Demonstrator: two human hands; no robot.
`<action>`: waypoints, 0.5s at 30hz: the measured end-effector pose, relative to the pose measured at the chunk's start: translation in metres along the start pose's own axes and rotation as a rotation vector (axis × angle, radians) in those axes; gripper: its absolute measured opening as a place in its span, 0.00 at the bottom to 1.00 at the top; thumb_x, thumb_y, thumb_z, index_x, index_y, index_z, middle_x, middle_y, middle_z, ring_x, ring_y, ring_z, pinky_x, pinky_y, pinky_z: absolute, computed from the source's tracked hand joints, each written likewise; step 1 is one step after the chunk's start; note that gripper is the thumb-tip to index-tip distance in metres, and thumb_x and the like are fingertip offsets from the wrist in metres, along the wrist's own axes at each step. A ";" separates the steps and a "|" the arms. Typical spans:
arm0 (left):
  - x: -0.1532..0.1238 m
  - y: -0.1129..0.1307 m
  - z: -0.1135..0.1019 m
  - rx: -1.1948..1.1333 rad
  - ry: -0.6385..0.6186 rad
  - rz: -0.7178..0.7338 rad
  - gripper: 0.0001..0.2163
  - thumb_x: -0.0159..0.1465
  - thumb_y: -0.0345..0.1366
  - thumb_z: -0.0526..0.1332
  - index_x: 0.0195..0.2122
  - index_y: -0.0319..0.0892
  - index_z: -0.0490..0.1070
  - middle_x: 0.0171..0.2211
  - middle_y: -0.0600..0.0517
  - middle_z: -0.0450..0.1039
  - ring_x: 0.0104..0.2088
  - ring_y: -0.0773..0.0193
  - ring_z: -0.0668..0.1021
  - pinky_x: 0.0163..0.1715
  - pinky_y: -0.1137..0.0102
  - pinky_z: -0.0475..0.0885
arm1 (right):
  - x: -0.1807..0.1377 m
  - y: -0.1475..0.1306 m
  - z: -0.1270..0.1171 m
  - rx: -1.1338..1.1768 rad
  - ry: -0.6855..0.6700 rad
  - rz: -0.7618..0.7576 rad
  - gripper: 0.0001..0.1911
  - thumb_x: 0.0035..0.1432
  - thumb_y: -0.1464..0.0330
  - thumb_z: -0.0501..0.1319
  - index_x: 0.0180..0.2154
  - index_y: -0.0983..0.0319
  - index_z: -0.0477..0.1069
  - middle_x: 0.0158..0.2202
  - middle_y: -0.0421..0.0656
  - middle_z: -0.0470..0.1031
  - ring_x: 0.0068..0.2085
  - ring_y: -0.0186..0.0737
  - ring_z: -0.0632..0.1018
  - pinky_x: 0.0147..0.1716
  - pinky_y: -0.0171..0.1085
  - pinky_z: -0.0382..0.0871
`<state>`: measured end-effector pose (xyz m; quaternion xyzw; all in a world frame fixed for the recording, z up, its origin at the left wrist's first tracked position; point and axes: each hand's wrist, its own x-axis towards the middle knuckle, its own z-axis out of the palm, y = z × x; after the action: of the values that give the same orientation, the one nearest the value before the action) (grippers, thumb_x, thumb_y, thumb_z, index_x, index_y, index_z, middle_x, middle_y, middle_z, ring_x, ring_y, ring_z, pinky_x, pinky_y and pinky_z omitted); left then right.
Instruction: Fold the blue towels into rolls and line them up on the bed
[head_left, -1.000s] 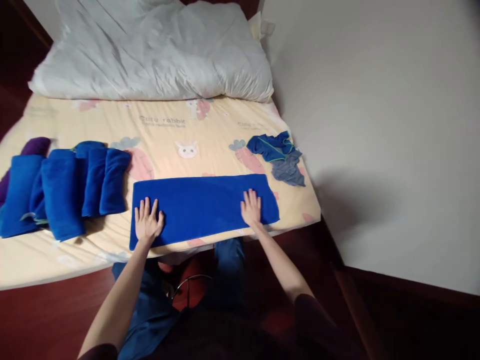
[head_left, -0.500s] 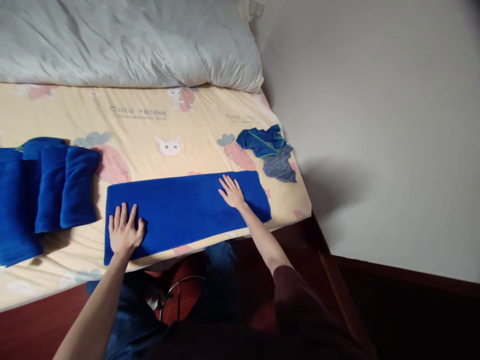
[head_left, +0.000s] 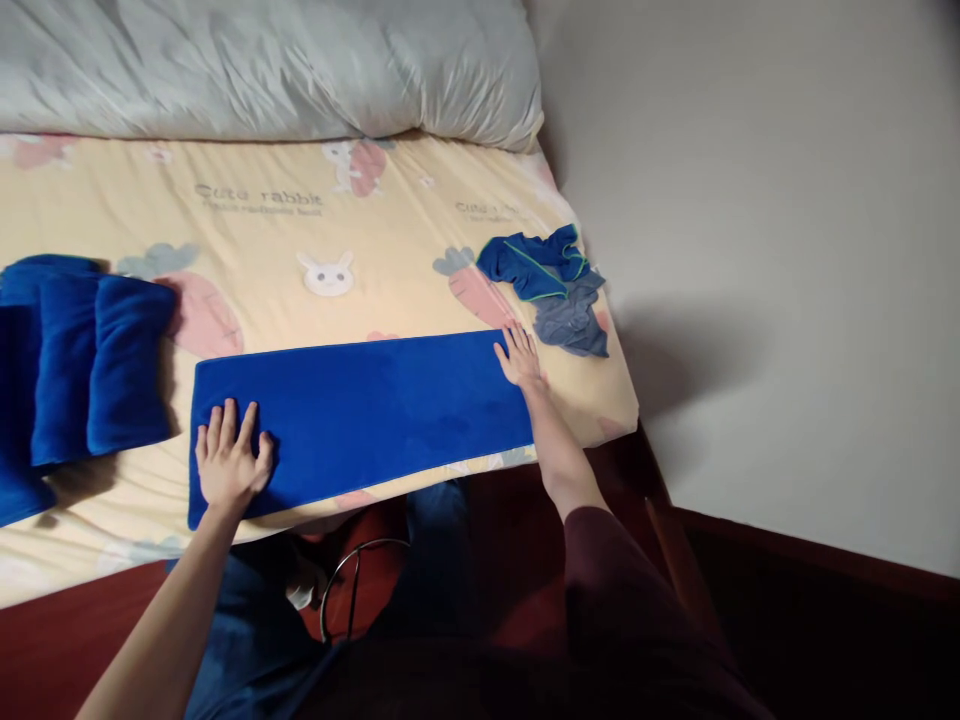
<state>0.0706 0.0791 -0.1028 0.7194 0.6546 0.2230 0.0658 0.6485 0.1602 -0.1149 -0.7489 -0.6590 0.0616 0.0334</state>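
Observation:
A long blue towel (head_left: 375, 410) lies flat along the front edge of the bed. My left hand (head_left: 229, 460) rests palm down on its left end, fingers spread. At the towel's right end, my right hand (head_left: 521, 358) lies flat over the far corner and edge, fingers stretched out, holding nothing. Left of the towel sit several folded blue towels (head_left: 131, 365) side by side, partly cut off by the view. Beyond my right hand are a crumpled blue cloth with green edging (head_left: 529, 268) and a crumpled grey cloth (head_left: 574, 318) touching it.
The bed's yellow sheet (head_left: 405, 240) carries rabbit and carrot prints. A grey quilt or bolster (head_left: 285, 70) lies across the back. A pale wall (head_left: 787, 250) rises at the right. Below the bed edge are my legs and a curved metal bar (head_left: 341, 580).
My right hand has slid right across the towel to its right end. The left hand stays on the left end. The view has shifted slightly.

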 end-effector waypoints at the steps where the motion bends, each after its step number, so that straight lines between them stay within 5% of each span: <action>1: 0.000 0.000 0.000 0.006 -0.004 -0.001 0.28 0.73 0.44 0.50 0.72 0.43 0.58 0.76 0.49 0.45 0.74 0.47 0.52 0.74 0.48 0.44 | 0.002 0.003 0.000 -0.005 0.000 0.009 0.34 0.75 0.56 0.39 0.75 0.65 0.45 0.77 0.45 0.41 0.76 0.41 0.43 0.74 0.49 0.36; 7: -0.002 -0.004 -0.001 0.018 -0.041 -0.020 0.29 0.72 0.44 0.49 0.72 0.40 0.58 0.75 0.45 0.46 0.75 0.49 0.50 0.73 0.50 0.42 | -0.023 -0.021 -0.007 -0.076 0.072 0.094 0.36 0.75 0.57 0.39 0.74 0.70 0.46 0.77 0.52 0.41 0.76 0.50 0.41 0.73 0.57 0.34; 11: -0.001 -0.003 -0.006 0.020 -0.083 -0.039 0.30 0.71 0.43 0.48 0.72 0.39 0.57 0.76 0.44 0.45 0.75 0.50 0.48 0.73 0.50 0.41 | -0.112 -0.043 -0.003 -0.050 0.112 0.049 0.36 0.75 0.56 0.37 0.75 0.68 0.45 0.77 0.50 0.37 0.77 0.49 0.41 0.73 0.58 0.36; 15: -0.013 -0.002 -0.023 0.037 -0.108 -0.026 0.30 0.72 0.44 0.47 0.72 0.38 0.57 0.75 0.42 0.45 0.75 0.48 0.48 0.73 0.49 0.42 | -0.208 -0.034 0.010 0.002 0.077 0.170 0.36 0.74 0.54 0.35 0.74 0.67 0.49 0.77 0.49 0.43 0.76 0.47 0.45 0.74 0.54 0.38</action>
<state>0.0594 0.0622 -0.0865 0.7228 0.6635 0.1708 0.0904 0.5883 -0.0421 -0.1104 -0.8040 -0.5911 0.0360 0.0543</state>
